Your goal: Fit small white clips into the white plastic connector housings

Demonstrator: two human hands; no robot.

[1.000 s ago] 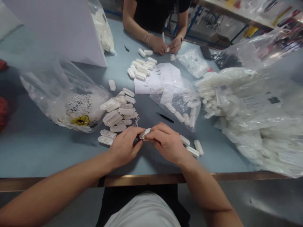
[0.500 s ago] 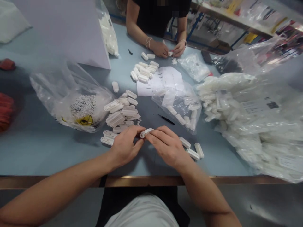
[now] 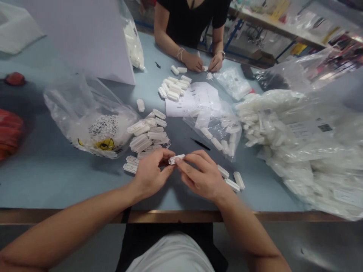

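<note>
Between my hands, just above the table, is a small white plastic housing [image 3: 176, 159]. My left hand [image 3: 153, 172] is closed, pinching its left end between thumb and fingers. My right hand [image 3: 202, 173] is closed on the other end, with a fingertip pressing on its upper face. Whether a smaller part sits under that fingertip I cannot tell. Beyond my left hand lies a heap of similar white housings [image 3: 140, 143]. Several white pieces [image 3: 232, 184] rest beside my right hand. A thin black tool [image 3: 200, 143] lies just past my fingers.
A clear bag [image 3: 103, 126] of tiny white parts stands at left. Another bag [image 3: 212, 128] with white pieces lies ahead on paper. Large filled bags [image 3: 306, 143] crowd the right. Across the table [image 3: 85, 189], a co-worker's hands [image 3: 205, 63] hold a white piece near a grey-white panel [image 3: 85, 37].
My right fingers have drawn back slightly and bent, baring more of the housing's top. My left hand keeps its pinch. The view has shifted a little.
</note>
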